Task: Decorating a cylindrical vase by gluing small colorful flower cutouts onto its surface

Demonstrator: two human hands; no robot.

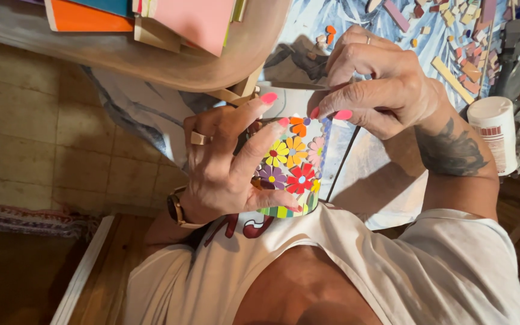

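Looking down from my head, my left hand (227,165) cradles the small mosaic piece covered in glossy flower tiles of orange, yellow, purple, red and pink (290,165), fingers wrapped round its left edge and thumb pressed along the bottom, close above my white shirt (392,265). My right hand (380,81) is curled tight, fingertips pinching down at the top edge of the piece beside an orange flower; what I'm pinching is too small to tell. I judge the piece could tip out of my grip if the thumb slackens, since nothing supports it underneath, and a hard press might pop a tile loose. Beyond lies a table under a blue and white patterned cloth (344,18) scattered with loose coloured tile chips (461,54), a white cylindrical container (495,129), stacked coloured sheets (151,18), and a tiled floor (37,120) to my left
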